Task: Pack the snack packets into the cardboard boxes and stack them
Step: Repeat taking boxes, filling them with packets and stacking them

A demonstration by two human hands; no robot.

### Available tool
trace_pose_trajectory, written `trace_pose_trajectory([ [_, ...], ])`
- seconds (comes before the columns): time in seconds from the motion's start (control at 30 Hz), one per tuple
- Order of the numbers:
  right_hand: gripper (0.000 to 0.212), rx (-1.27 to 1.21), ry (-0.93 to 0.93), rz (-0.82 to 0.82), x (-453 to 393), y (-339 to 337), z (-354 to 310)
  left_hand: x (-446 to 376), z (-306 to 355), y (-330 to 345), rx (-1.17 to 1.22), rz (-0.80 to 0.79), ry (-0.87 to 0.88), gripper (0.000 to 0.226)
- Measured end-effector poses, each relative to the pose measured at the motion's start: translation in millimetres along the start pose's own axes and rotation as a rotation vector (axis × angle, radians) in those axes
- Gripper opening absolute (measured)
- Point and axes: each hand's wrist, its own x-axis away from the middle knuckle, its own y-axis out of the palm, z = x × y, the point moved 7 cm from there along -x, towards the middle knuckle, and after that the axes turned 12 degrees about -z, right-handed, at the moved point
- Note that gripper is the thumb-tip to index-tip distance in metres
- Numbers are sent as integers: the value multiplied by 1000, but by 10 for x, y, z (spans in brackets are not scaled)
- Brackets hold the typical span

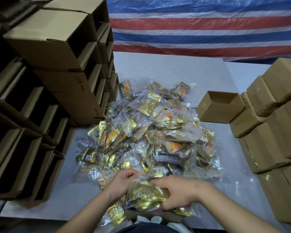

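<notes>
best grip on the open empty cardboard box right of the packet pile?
Probably pinch a side wall of the small open brown cardboard box at its top rim, coming from above. It stands upright with its mouth up and its walls bare; the closed-box stack crowds its right side.

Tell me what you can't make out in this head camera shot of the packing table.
- Box being filled: mostly hidden under the held bag of packets and both hands.
- Right hand fingertips: buried in the bag.
- Packet print in the pile: too small, glare.
- Closed boxes on the right: cut off by the frame edge.
</notes>
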Motion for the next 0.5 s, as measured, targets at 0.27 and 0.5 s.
trace_pose_trajectory([
  [0.27, 64, 240, 166, -178, -429, 356, 81, 44, 46, 34, -65, -96, -30, 22],
  [0.5, 61, 81, 102, -52, -540, 498, 203, 32, 160, 106, -195, 60, 69, 21],
])
